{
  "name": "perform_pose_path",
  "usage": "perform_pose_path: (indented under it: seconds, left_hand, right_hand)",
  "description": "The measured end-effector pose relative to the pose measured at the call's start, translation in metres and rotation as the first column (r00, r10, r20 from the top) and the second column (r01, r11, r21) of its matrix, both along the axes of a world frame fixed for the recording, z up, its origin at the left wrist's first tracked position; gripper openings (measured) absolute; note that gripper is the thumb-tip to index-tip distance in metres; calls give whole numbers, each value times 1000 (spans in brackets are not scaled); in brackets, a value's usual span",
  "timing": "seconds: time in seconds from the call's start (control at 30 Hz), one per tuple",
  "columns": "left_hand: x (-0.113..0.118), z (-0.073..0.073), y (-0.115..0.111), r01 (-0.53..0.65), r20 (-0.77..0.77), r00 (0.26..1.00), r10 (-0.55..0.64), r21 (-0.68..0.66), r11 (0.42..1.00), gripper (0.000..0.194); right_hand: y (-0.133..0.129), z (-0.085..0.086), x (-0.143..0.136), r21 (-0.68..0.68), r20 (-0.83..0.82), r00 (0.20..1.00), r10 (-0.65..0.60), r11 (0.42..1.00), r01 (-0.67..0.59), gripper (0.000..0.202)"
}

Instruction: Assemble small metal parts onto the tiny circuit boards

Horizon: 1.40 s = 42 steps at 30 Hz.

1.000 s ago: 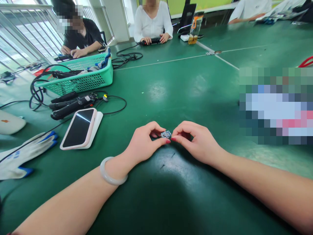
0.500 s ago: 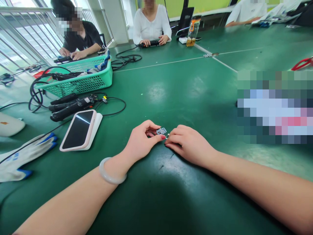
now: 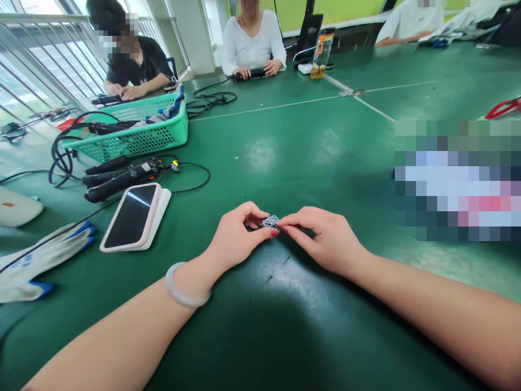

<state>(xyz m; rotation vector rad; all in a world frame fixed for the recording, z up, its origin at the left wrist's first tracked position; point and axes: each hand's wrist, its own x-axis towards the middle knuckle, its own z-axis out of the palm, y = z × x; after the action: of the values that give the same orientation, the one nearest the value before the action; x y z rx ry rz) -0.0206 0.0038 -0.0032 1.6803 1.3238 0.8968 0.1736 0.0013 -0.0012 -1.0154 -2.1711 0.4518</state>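
A small flat piece with a grey-and-white pattern (image 3: 270, 221) is pinched between the thumb and fingers of my left hand (image 3: 240, 231), just above the green table (image 3: 260, 157). My right hand (image 3: 321, 233) has its thumb and index finger closed together at the right edge of that piece. Whatever sits between those right fingertips is too small and hidden to make out. Both hands are low over the table, with fingertips nearly touching. A pale bracelet (image 3: 183, 288) circles my left wrist.
To the left lie a phone (image 3: 132, 217), black handheld devices (image 3: 122, 179) with cables, a white-and-blue glove (image 3: 44, 258) and a green basket (image 3: 138, 133). A bottle (image 3: 320, 60) stands farther back. Three people sit across the table. A blurred patch covers the right side.
My right hand's thumb and index finger have stretched left to the patterned piece. The small light bit seen at the right fingertips before is now hidden. My left hand has barely moved.
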Motion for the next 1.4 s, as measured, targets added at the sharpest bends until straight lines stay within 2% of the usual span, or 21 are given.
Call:
perform_pose_path:
  seconds: [0.17, 0.53, 0.87, 1.0, 1.1, 1.27, 1.4]
  left_hand:
    - [1, 2, -2, 27, 17, 999, -27, 0, 1000, 35]
    - [4, 7, -4, 180, 345, 932, -114, -167, 969, 32]
    - [2, 6, -3, 203, 418, 903, -99, -214, 956, 33]
    - [4, 7, -2, 164, 409, 911, -54, -239, 957, 33]
    - [5, 8, -1, 100, 422, 907, 14, -248, 964, 34]
    - [7, 7, 0, 35, 418, 905, 81, -264, 964, 32]
    - [7, 5, 1, 44, 395, 916, 67, -265, 963, 31]
  right_hand:
    - [1, 0, 0, 62, -92, 996, 7, 998, -2, 16]
    - [-3, 2, 2, 164, -194, 980, 36, 986, -4, 16]
    - [-4, 3, 1, 124, -204, 977, 55, 992, -30, 15]
    - [-1, 0, 3, 57, -163, 986, 23, 998, -14, 22]
    - [4, -5, 4, -2, -62, 998, -34, 999, 34, 29]
    - [13, -13, 5, -14, 210, 978, 16, 1000, -13, 21]
    - [16, -13, 4, -25, 279, 960, 25, 1000, -19, 15]
